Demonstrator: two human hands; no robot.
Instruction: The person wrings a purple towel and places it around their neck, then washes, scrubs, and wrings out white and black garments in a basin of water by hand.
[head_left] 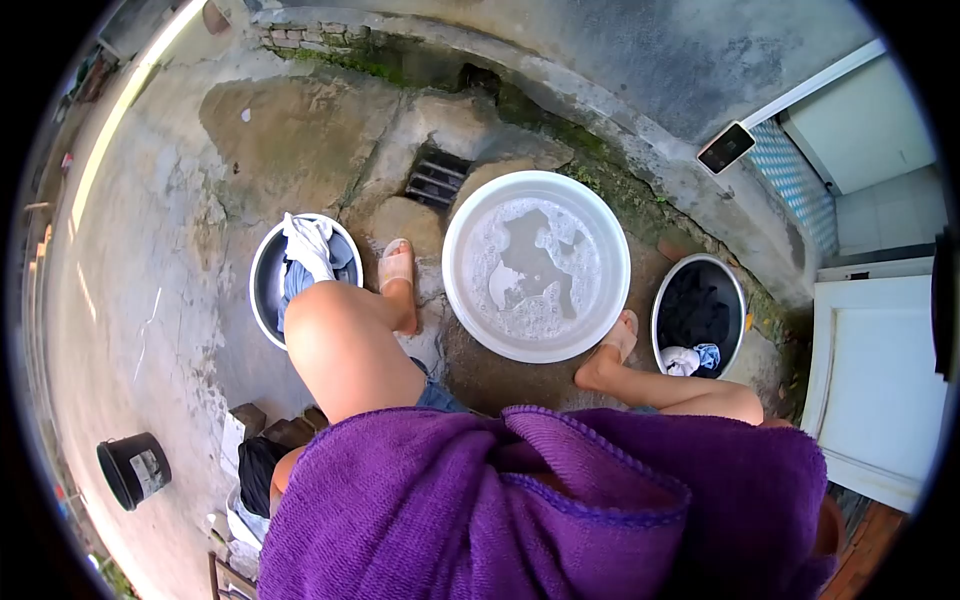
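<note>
Neither of my hands shows in the view. A purple towel-like cloth [400, 500] with a stitched edge covers my lap and chest, and slivers of skin show at its left and right sides. Between my feet stands a wide white basin [455, 290] of sudsy water [535, 260]. Left of my knee, a metal basin [267, 300] holds a white cloth [310, 243] and blue-grey cloth. To the right, another metal basin [742, 310] contains dark clothes [695, 305], with a white cloth [681, 361] and a small blue one [707, 357] at its near side.
A drain grate [438, 178] lies in the concrete beyond the basin, near a mossy wall edge. A black bucket [134, 471] stands at the left. Black cloth [260, 472] sits by my left side. At right are a phone-like device [726, 148] and a white door [875, 385].
</note>
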